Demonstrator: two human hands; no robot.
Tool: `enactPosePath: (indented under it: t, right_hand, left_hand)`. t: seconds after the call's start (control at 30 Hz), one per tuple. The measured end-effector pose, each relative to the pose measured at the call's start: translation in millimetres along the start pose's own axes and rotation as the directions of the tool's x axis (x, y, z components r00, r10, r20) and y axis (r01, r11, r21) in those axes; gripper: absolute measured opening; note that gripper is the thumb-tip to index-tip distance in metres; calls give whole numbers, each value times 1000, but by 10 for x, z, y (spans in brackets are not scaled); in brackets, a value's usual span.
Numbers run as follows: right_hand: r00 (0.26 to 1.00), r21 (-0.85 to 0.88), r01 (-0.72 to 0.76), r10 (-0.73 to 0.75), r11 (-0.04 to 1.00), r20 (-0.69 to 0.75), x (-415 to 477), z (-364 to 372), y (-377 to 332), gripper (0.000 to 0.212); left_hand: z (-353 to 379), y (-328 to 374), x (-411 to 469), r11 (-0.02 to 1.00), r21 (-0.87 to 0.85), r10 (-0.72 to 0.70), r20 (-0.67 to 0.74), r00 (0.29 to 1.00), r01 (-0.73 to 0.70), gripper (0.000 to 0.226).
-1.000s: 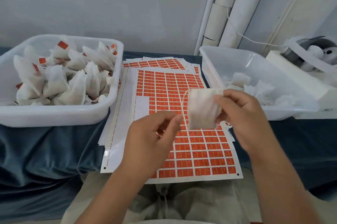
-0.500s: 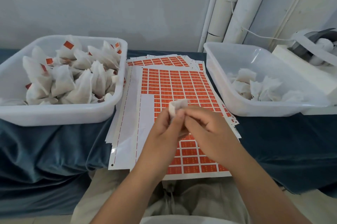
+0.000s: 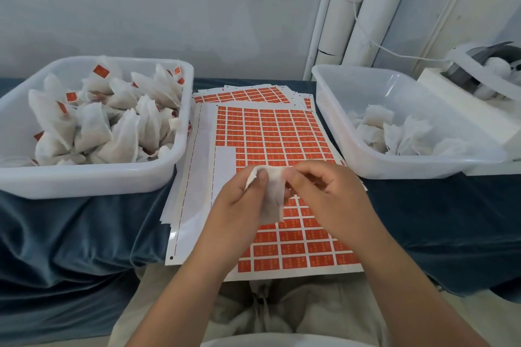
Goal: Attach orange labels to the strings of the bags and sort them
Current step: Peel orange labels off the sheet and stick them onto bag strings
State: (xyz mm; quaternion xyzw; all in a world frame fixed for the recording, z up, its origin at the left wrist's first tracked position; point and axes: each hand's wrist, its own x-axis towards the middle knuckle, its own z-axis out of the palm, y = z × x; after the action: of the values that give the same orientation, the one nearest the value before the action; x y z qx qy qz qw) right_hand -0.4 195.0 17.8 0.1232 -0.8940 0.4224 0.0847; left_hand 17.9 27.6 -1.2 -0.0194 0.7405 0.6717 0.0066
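While both hands work a single white bag [image 3: 270,200] just above the sheet of orange labels [image 3: 282,132], we sit between two white tubs on a tabletop [image 3: 70,233] draped in blue cloth. The left hand [image 3: 239,202] has its grip closed round the bag, thumb pressed flat on its face. The right hand [image 3: 324,191] pinches the bag's upper edge with curled fingertips. We judge the bag is held low and central so that a label can be peeled from the sheet directly beneath without reaching.

The string is too fine to make out, and no label shows on this bag. The left tub [image 3: 84,180] holds tagged bags [image 3: 93,126] and the right tub [image 3: 394,171] holds plain bags [image 3: 394,132]. That suggests supply on one side and finished work on the other, with the sheets between. Spare sheets [image 3: 239,94] lie fanned under the top one, whose left portion is already stripped. A spool device [image 3: 485,64] stands beyond the right tub.
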Motion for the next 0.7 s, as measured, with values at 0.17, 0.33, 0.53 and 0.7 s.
enactPosePath:
  t: [0.17, 0.33, 0.53, 0.7]
  right_hand:
    - [983, 143, -176, 166, 974, 78, 8, -105, 12, 27]
    - [916, 512, -370, 213, 775, 339, 5, -45, -6, 40]
    - [911, 787, -398, 101, 471, 400, -1, -19, 22, 41]
    - [929, 909, -366, 141, 201, 342, 24, -3, 75, 40]
  left_hand:
    - [-100, 35, 47, 997, 80, -23, 55, 998, 19, 12]
    - [-80, 28, 37, 958, 195, 178, 166, 970, -209, 35]
    - [-55, -30, 34, 971, 127, 178, 172, 969, -201, 36]
    - [-149, -58, 98, 980, 164, 82, 166, 983, -110, 43]
